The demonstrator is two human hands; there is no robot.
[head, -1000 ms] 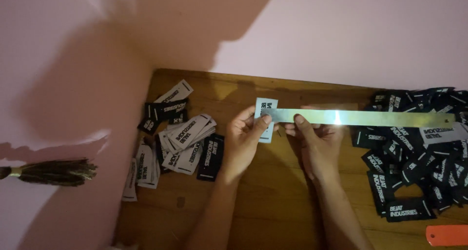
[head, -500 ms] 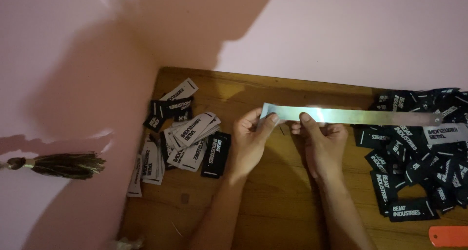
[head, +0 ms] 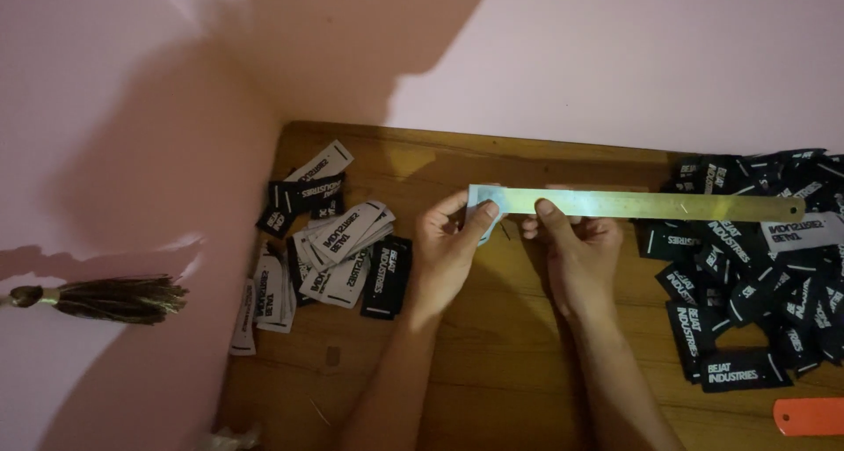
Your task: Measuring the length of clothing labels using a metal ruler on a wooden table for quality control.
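A long metal ruler (head: 668,206) lies across the wooden board (head: 492,372), its left end over a small pale label (head: 482,207). My left hand (head: 450,244) pinches that label at the ruler's left end with thumb and fingers. My right hand (head: 576,249) presses a finger onto the ruler just right of it, thumb under its edge. A loose pile of folded black and white labels (head: 338,244) lies left of my left hand. A larger heap of black labels (head: 756,266) sits under and below the ruler's right end.
The board sits in a corner of pink walls (head: 132,108). A small straw brush (head: 105,298) lies at the far left. An orange flat object (head: 809,416) shows at the bottom right corner.
The label under the ruler's left end has been folded or drawn in, so less of it shows. Both hands stay at the ruler's left part; the view shifted slightly.
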